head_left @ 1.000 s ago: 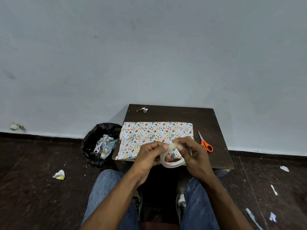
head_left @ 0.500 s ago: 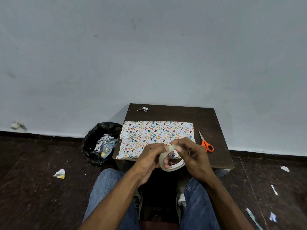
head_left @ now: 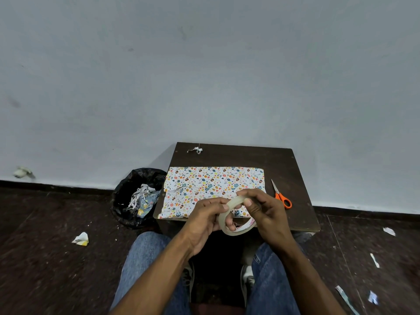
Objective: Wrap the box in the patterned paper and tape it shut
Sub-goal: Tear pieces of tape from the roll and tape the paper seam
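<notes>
both hands, left (head_left: 205,218) and right (head_left: 263,211), pinch the tape roll (head_left: 236,220) by its rim just near of the papered box (head_left: 212,188) on the table (head_left: 293,178), scissors (head_left: 280,194) lying right.

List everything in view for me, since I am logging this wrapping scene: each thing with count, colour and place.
table: one, dark brown, against the wall
patterned paper: one sheet, white with coloured prints, on the table's left part
scissors: one pair, orange handles, on the table right of the paper
tape roll: one, clear, held over the table's near edge
paper scrap: one, white, at the table's far left corner
bin: one, black liner, on the floor left of the table, with paper offcuts inside
floor scraps: several, pale, scattered on the dark floor
jeans: blue, bottom of view
left hand: grips the roll
right hand: fingers pinch the roll's top
</notes>
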A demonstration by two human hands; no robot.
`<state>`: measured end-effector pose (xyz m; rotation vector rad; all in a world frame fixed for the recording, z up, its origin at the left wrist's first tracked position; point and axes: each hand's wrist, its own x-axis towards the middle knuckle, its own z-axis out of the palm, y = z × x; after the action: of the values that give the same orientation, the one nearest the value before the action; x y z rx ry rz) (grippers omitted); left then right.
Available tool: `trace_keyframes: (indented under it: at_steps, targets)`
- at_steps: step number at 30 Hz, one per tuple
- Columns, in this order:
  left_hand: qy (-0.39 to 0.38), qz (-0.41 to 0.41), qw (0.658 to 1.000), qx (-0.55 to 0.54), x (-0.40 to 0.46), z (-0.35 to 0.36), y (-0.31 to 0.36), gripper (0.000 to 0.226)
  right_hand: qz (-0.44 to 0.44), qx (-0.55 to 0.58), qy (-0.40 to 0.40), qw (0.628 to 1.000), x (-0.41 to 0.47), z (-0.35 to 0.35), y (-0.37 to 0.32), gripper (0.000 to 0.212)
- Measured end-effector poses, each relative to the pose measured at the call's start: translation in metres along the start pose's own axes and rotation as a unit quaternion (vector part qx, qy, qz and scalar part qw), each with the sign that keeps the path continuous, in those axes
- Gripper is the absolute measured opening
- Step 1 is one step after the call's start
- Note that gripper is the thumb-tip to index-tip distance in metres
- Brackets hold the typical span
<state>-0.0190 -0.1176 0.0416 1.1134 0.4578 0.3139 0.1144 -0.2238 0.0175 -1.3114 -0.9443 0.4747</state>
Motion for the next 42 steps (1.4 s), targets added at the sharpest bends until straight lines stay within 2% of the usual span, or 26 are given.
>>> trace_keyframes:
  at_steps: [7, 11, 15, 20, 27, 32, 37, 42]
  targets:
    - [-0.005, -0.032, 0.999, 0.001, 0.001, 0.002, 0.002, 0.019, 0.002, 0.007, -0.015, 1.0, -0.003, 0.001, -0.002, 0.019]
    - [-0.003, -0.028, 1.0, -0.014, 0.002, 0.001, -0.003, 0.025, -0.004, 0.001, -0.014, 1.0, -0.003, 0.002, -0.001, 0.019]
    - [0.018, -0.028, 0.999, -0.017, 0.003, 0.006, -0.005, 0.017, -0.006, 0.005, -0.013, 1.0, -0.002, 0.002, 0.0, 0.019]
    - [0.051, -0.018, 0.998, -0.016, 0.004, 0.01, -0.006, 0.025, -0.002, 0.005, -0.007, 1.0, -0.002, 0.003, 0.001, 0.018]
    - [0.009, -0.009, 0.999, -0.036, 0.002, 0.006, -0.006, 0.026, 0.02, 0.068, 0.033, 0.997, -0.003, 0.003, -0.005, 0.027]
    - [0.0, -0.024, 0.999, -0.027, 0.001, 0.007, -0.004, 0.024, 0.014, 0.067, 0.02, 0.997, -0.005, 0.002, -0.006, 0.026]
    - [0.017, -0.044, 0.998, -0.042, 0.0, 0.011, -0.005, 0.036, 0.015, 0.043, 0.006, 0.999, -0.005, 0.001, -0.004, 0.016]
    - [0.033, -0.048, 0.997, -0.041, -0.001, 0.016, -0.002, 0.012, 0.005, 0.027, 0.002, 1.0, -0.005, 0.0, -0.001, 0.016]
